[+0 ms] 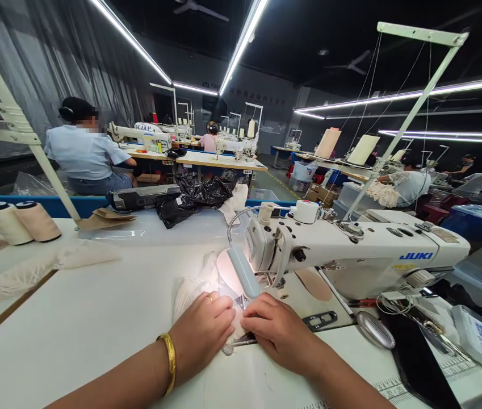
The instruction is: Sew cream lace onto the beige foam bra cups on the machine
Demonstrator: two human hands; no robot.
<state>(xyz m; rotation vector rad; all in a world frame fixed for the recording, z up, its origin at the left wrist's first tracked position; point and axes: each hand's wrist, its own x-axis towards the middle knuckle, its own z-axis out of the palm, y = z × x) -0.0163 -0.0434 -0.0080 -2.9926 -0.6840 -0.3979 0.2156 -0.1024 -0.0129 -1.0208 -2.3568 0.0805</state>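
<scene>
Both hands are at the needle area of a white sewing machine (368, 250), under a small lit lamp (243, 271) on a bendy neck. My left hand (204, 322), with a ring and a gold bangle, has its fingers closed on pale fabric (196, 288) that lies bunched on the bed. My right hand (281, 332) pinches the near edge of the same fabric, just right of the left fingertips. A rounded pale pink piece (229, 272) sits behind the hands, partly covered by the lamp. The needle itself is hidden.
Right of the machine bed lie black thread snips (321, 320), a silver oval object (376, 329) and a dark phone-like slab (419, 363). Thread cones (36, 221) stand at the left. A black plastic bag (200, 196) rests behind. Other people (87, 150) sit at machines beyond.
</scene>
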